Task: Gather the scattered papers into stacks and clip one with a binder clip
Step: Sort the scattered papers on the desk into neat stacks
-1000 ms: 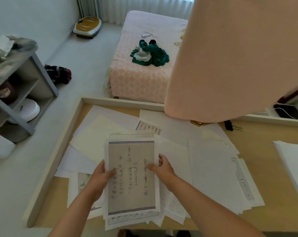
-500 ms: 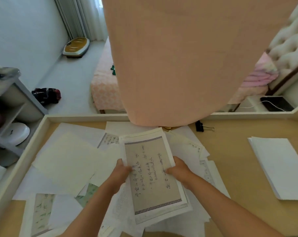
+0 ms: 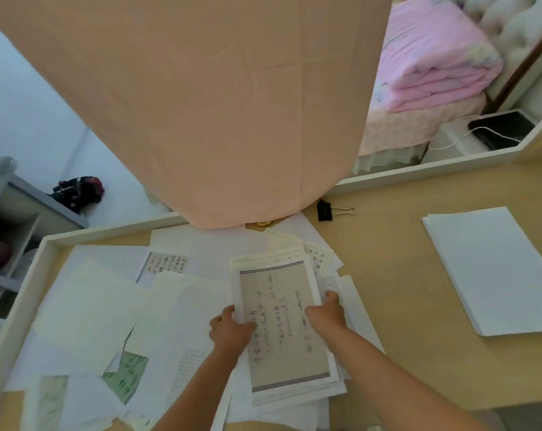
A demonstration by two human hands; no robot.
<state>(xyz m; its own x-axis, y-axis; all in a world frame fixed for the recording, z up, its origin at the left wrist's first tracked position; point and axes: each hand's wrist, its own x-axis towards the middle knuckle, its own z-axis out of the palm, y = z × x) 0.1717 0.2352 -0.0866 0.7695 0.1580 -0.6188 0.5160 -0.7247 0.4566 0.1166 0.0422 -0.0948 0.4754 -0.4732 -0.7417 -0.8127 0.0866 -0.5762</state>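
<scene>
Desk [image 3: 403, 290], wide and rimmed, carries loose papers [image 3: 108, 306] overlapped at all angles on its left half, with a squared white stack [image 3: 497, 269] well apart at the right. The gathered bundle [image 3: 282, 325] sits between the left hand [image 3: 231, 332] and right hand [image 3: 327, 315], each with its fingers curled round a long edge; its lower sheets poke out unevenly, so a light grip could let them slide or crease. The binder clip [image 3: 325, 210] lies unused near the far rim, and clamping an unsquared edge would likely miss inner sheets.
</scene>
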